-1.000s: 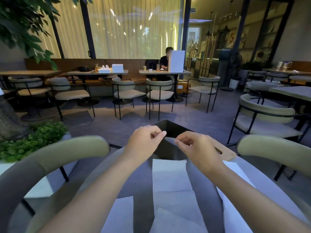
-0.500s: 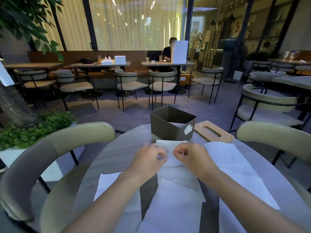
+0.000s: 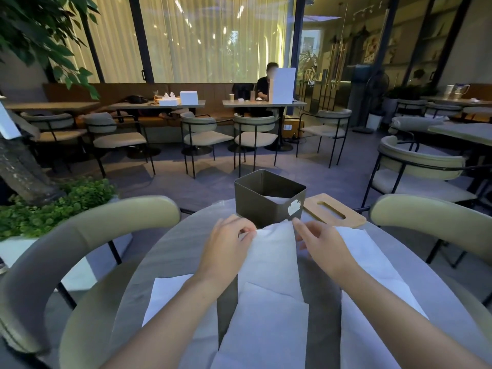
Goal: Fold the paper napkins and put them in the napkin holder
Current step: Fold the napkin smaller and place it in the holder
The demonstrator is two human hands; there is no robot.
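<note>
A dark square napkin holder (image 3: 262, 206) stands at the far side of the round grey table (image 3: 173, 251), with white paper showing inside. Just in front of it lies a white paper napkin (image 3: 271, 257), its far edge lifted. My left hand (image 3: 226, 246) pinches the far left corner and my right hand (image 3: 319, 246) pinches the far right corner. More flat napkins lie on the table: one at the left (image 3: 170, 294), one near me in the middle (image 3: 263, 331), one at the right (image 3: 378, 283).
A wooden lid with a slot (image 3: 335, 213) lies right of the holder. Padded chairs curve round the table at left (image 3: 87, 230) and right (image 3: 431, 217). A planter (image 3: 48, 209) sits at the left; café tables, chairs and a seated person stand beyond.
My hands came back from the holder's opening to the middle napkin, took its far corners and now lift that edge. The view has tilted down and back.
</note>
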